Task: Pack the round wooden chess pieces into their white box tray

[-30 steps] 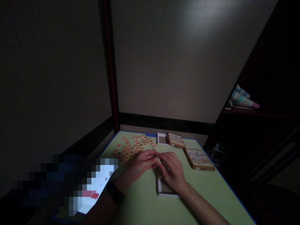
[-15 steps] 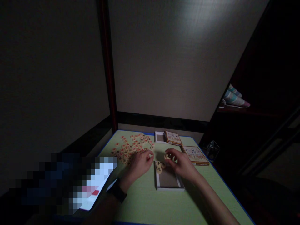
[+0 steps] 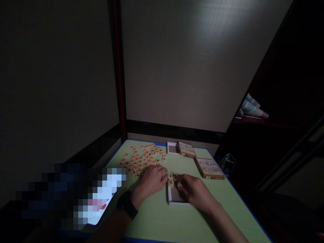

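Observation:
A shallow white open box [image 3: 179, 203] with a brown bottom lies on the table. Xiangqi pieces [image 3: 171, 183] with black characters are grouped in its far left corner. Reaching over its right side, my right hand [image 3: 197, 192] pinches a xiangqi piece [image 3: 179, 184] low inside it, beside the others. My left hand [image 3: 153, 179], with a dark watch on the wrist, is at the box's far left corner. Its fingers are curled together, and what they hold, if anything, is hidden. Left of it spreads a loose pile of red and black xiangqi pieces [image 3: 144, 157].
Beyond the hands are a second white box [image 3: 171, 148], partly under a printed lid [image 3: 186, 149], and another printed lid [image 3: 209, 168] on the right. A bright, blurred-out screen [image 3: 108, 189] is at the left edge of the green table [image 3: 157, 222]. Walls rise behind it.
My right hand has moved down and slightly nearer, bringing its piece into the box. My left hand has shifted down toward the box's left corner, its fingers turned downward.

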{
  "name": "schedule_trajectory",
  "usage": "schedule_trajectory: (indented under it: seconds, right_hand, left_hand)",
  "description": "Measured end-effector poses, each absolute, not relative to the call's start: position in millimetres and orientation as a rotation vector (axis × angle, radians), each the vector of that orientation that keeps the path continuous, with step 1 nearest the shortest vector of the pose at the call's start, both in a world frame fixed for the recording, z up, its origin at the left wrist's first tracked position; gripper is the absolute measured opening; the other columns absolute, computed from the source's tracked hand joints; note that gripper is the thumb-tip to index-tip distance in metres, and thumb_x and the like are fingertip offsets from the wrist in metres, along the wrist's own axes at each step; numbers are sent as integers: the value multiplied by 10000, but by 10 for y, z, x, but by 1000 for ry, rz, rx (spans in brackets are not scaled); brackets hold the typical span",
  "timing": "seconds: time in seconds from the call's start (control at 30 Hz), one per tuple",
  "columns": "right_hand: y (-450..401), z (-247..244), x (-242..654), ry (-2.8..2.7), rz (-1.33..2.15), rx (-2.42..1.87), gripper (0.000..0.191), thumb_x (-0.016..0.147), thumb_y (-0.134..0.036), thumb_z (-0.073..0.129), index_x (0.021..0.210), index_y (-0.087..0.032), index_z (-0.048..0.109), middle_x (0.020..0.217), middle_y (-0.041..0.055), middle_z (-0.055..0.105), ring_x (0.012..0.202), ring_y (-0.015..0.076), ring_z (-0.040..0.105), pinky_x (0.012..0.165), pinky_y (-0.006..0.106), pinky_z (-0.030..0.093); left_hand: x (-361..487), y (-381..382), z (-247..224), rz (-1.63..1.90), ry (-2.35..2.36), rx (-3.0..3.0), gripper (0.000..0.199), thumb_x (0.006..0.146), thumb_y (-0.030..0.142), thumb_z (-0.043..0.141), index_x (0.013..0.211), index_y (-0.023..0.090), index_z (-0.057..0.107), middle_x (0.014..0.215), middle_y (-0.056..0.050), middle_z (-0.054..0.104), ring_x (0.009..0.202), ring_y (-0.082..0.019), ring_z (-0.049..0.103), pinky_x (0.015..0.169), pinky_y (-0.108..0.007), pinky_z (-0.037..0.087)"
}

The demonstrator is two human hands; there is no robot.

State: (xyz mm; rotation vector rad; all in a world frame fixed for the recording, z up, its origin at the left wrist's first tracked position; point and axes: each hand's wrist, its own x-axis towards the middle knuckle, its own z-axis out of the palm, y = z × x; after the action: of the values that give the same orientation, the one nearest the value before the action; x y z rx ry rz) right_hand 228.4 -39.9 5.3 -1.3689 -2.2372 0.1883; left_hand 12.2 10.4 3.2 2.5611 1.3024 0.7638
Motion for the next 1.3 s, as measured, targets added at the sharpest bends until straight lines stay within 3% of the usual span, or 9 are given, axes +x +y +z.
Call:
schedule_trajectory:
  seconds: [0.27,0.4,0.6,0.77,1.03,1.3]
  right_hand:
    - [-387,7,2346,-2115,112,-1187,160,929,-267,542,1056,-218,626,956,69,728,833,199,687,740,297,536]
    - [-160,67,2386,-2071,142,-1172,237,917,-285,539,1114,-209,647,1011,88,731,823,202,686,737,317,538]
    - [446,215,2139,-2309,315,-1393,197,780,-190,615,952,-163,709,819,58,730,728,186,654,673,271,458]
    - [729,131,1843,-2432,351,-1419,250,673,-46,591,857,-163,714,748,26,709,667,143,600,609,215,380]
    - [784,48,1771,-2389,448,-1339,188,701,-119,665,867,-167,739,705,14,701,642,147,596,611,228,383]
    - [798,13,1795,-2378,414,-1265,254,673,-210,784,921,-164,752,884,67,732,718,172,631,666,255,455]
  left_hand:
    - [159,50,112,923,1259,2495,232,907,248,498,854,193,717,849,-84,717,809,-216,642,766,-309,443]
    - [152,24,106,850,1318,2567,248,866,242,514,736,185,718,754,-88,717,703,-208,637,713,-316,446]
    - [186,-74,64,588,1267,2743,164,742,278,580,722,179,710,730,-68,713,703,-221,642,715,-337,479]
    - [240,-118,26,563,1223,2760,195,789,306,551,783,177,697,793,-70,715,783,-230,649,780,-357,500]
    - [255,-122,40,523,1193,2770,207,817,312,557,853,173,705,864,-78,728,844,-242,650,837,-387,505]
    - [262,-110,2,572,1172,2797,231,863,299,523,838,170,714,839,-81,735,800,-240,663,799,-386,510]
